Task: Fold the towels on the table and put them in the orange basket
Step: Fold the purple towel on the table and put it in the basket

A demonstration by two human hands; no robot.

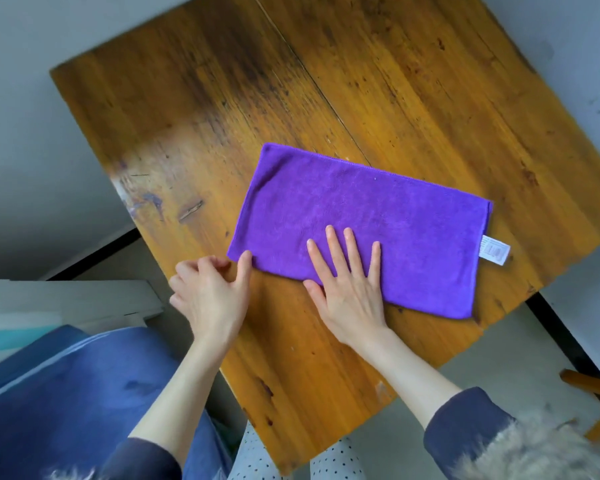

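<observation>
From the head camera, looking down, no basket or other container shows; the one task thing in sight is a purple microfibre towel (361, 223), folded into a long flat rectangle with two layers showing along its edges, smooth on top with only faint creases. A small white care label (495, 250) sticks out from its short edge on the far side from the left hand. The towel lies on the worn, orange-brown wooden tabletop (222, 116), which is scratched and darkly stained in places, and it sits toward the tabletop's near edge. The right hand (347, 289) lies palm down on the towel's near long edge, its fingers (333, 247) straight and spread apart, pressing flat on the cloth with the fingertips reaching toward the towel's middle; the thumb rests at the fold line where cloth meets wood, and the heel of the hand is on bare wood just short of the towel. The left hand (210, 289) is just beside the towel's near corner: its forefinger, held out straight, touches that corner, while the other fingers are loosely curled and hold nothing. The bulk of the towel stretches away beyond and to the right of both hands. Both forearms come out of dark blue sleeves (465, 431) with pale furry cuffs. Below the left forearm lies a blue cloth (66, 393), off the tabletop.
</observation>
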